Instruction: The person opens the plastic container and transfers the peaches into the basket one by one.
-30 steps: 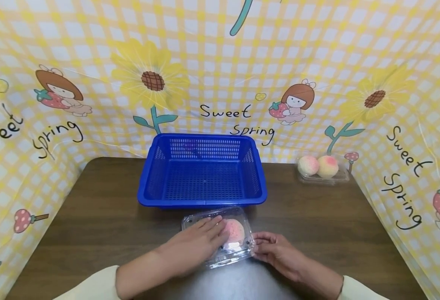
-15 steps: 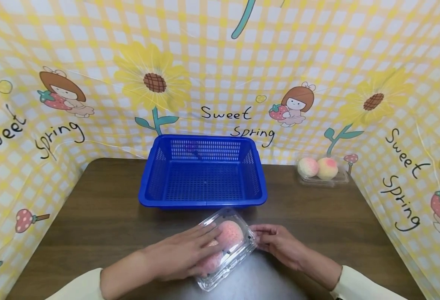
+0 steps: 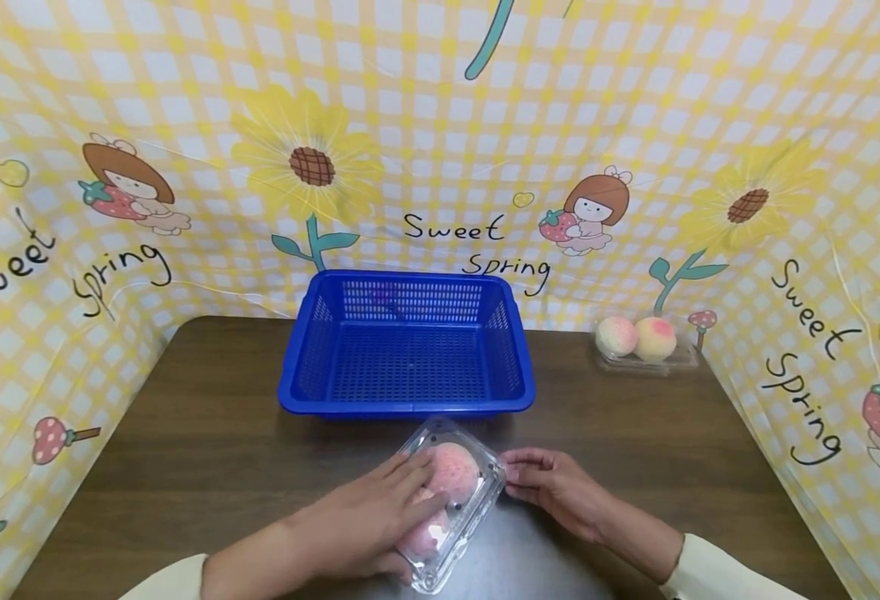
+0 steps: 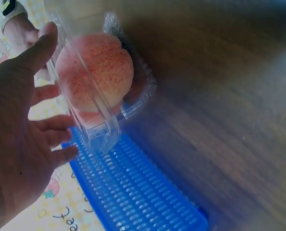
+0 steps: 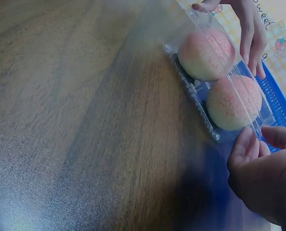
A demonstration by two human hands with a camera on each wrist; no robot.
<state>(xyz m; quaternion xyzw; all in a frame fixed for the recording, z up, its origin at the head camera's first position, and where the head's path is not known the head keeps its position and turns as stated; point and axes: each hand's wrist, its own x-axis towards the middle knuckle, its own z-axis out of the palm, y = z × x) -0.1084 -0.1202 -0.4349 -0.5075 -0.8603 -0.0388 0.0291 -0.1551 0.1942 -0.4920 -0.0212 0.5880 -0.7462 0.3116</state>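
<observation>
A clear plastic clamshell box (image 3: 447, 575) lies slanted on the table in front of the basket, with two pink-and-cream peaches (image 5: 234, 102) inside. Its lid edge stands apart from the base rim on the side the wrist views show. My left hand (image 3: 357, 517) rests over the lid with fingers extended and spread; its thumb (image 4: 43, 43) is at the near corner. My right hand (image 3: 560, 492) pinches the lid's far right corner between thumb and fingertips. In the head view the left hand partly hides the nearer peach (image 3: 427, 537).
Behind the box stands a blue perforated basket (image 3: 410, 407) with nothing in it. At the back right, two more peaches (image 3: 656, 337) sit in a clear plastic tray (image 3: 676, 358). A checked yellow cloth (image 3: 440, 150) walls the dark wooden table (image 3: 200, 433) at the back and sides.
The clamshell box has turned, its near left end swinging toward the person, so both peaches now show. My left hand has moved back with it; the right has stayed at the corner.
</observation>
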